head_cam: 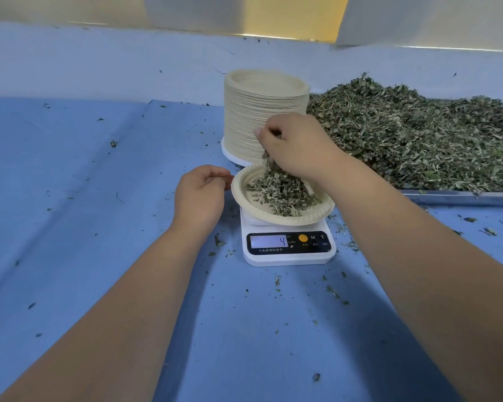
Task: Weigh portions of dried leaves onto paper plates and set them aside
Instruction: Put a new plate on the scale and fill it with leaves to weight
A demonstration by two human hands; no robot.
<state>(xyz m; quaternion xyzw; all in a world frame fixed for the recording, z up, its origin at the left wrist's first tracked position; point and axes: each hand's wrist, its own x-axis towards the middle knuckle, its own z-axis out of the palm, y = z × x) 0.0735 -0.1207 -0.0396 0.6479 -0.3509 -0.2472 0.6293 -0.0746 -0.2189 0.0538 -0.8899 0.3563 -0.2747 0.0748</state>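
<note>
Right hand (298,146) pinches dried leaves (282,192) above the paper plate (302,217) on the scale (288,256); left hand (199,192), loosely curled, holds nothing beside its rim. Leaves look light and crumbly; the flimsy plate probably wants support from underneath.

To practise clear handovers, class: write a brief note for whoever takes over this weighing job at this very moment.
Left hand: loosely curled beside the plate, holding nothing.
Right hand: pinches dried leaves above that plate, which sits on the scale reading 4.
Plate stack behind the scale; leaf heap in the tray to the right.
Done: some leaves on the plate.
To do: top up to weight, set plate aside, repeat.
</note>
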